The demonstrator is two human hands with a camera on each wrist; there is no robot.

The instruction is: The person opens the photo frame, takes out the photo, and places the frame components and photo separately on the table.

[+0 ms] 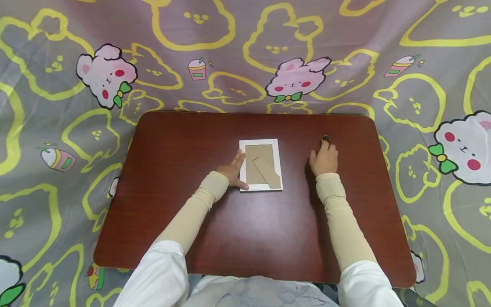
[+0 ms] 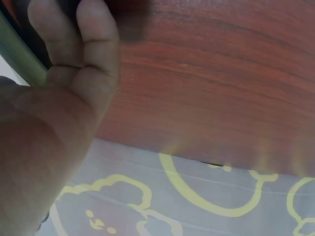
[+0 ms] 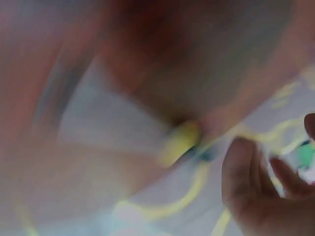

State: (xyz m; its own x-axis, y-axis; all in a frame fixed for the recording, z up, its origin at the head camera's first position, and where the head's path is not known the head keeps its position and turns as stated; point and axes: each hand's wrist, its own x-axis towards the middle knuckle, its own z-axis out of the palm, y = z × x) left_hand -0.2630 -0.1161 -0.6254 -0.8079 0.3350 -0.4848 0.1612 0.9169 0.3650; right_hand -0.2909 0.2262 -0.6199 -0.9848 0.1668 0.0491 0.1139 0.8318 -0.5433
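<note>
A photo frame [image 1: 261, 186] lies back side up near the middle of the table, its white border around a brown backing with a diagonal stand flap. My left hand [image 1: 231, 171] rests along its left edge, fingers extended, the thumb at the lower left corner. In the left wrist view, that hand [image 2: 59, 103] shows two fingers reaching to the top edge. Further right, my right hand [image 1: 325, 160] has its fingertips right at a small dark object [image 1: 325, 138] with a coloured edge. The right wrist view is blurred; there the right hand [image 3: 261, 191] has loosely bent fingers.
The reddish-brown table [image 1: 172, 140] has rounded corners. A grey cloth [image 1: 238, 55] with yellow outlines and cartoon animals hangs behind it and along both sides. The person's body is at the table's near edge.
</note>
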